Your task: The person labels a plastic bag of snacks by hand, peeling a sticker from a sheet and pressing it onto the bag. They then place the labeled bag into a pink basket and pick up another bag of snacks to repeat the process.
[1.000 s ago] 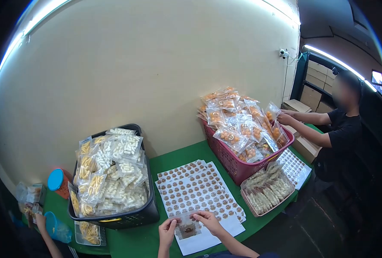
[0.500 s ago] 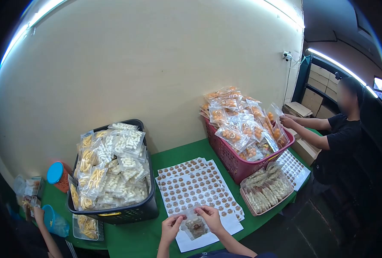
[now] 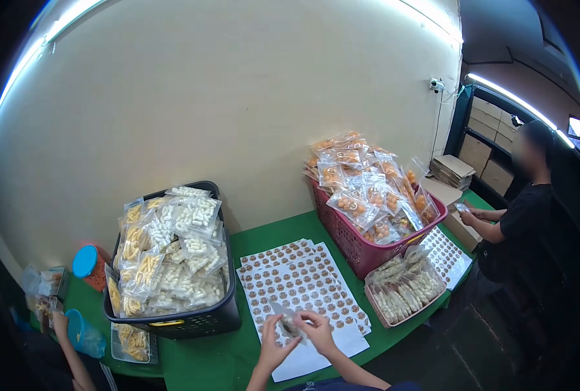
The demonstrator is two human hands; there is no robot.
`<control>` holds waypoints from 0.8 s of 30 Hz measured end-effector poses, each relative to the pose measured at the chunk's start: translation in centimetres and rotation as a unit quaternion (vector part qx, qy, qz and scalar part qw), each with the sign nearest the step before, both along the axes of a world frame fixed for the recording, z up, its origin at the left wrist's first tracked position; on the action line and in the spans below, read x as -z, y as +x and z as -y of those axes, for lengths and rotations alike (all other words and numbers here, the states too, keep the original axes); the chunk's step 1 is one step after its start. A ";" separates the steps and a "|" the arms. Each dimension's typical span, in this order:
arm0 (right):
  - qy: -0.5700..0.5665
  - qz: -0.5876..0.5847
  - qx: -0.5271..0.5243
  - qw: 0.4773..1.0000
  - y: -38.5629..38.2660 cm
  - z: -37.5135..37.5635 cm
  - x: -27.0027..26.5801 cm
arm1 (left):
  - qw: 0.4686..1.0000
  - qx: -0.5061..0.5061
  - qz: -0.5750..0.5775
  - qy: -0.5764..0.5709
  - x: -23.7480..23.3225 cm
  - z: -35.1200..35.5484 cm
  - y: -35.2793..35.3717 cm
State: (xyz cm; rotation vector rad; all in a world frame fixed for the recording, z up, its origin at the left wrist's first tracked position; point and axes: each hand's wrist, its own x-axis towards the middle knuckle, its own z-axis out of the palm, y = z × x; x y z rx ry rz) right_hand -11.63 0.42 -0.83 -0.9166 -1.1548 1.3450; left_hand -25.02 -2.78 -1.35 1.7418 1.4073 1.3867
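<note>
A small clear plastic bag (image 3: 288,324) is pinched between both of my hands, above the sheets of round brown stickers (image 3: 296,280). My left hand (image 3: 277,344) grips its left side with fingers bent. On the other side my right hand (image 3: 317,333) closes its fingertips on the bag's upper right part. The bag is folded and partly hidden by my fingers, so its contents are not clear now. A blank white part of the sheet (image 3: 342,344) shows under my right hand.
Left stands a black basket (image 3: 205,329) heaped with bagged white and yellow snacks; right, a maroon basket (image 3: 342,244) of orange ones. A tray (image 3: 404,293) of bags sits nearby. One co-worker (image 3: 528,215) stands right; another person's arm (image 3: 71,352) is left.
My hands have drawn closer together and the bag, spread flat before, is now tilted and folded. The co-worker at right has pulled their hands back from the maroon basket, holding a small packet.
</note>
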 end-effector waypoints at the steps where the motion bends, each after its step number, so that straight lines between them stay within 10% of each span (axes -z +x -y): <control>1: 0.016 0.004 -0.015 1.000 -0.5 0.4 -0.3 | 1.000 0.005 0.005 0.016 0.1 -0.2 0.4; 5: 0.198 0.235 0.010 0.952 -1.0 1.0 -0.4 | 0.993 -0.028 0.113 -0.014 0.6 -0.9 0.0; 8: 0.125 0.191 0.107 0.968 -0.8 0.6 -0.6 | 0.978 -0.032 0.191 -0.081 -0.1 -0.5 -0.6; 12: -0.080 -0.067 -0.098 0.990 -0.2 0.1 0.2 | 0.967 0.002 0.235 -0.102 -0.2 0.1 -1.1; 24: 0.179 0.164 -0.018 0.970 -2.8 0.6 -2.0 | 0.954 -0.170 0.248 0.016 -1.5 -0.4 -1.7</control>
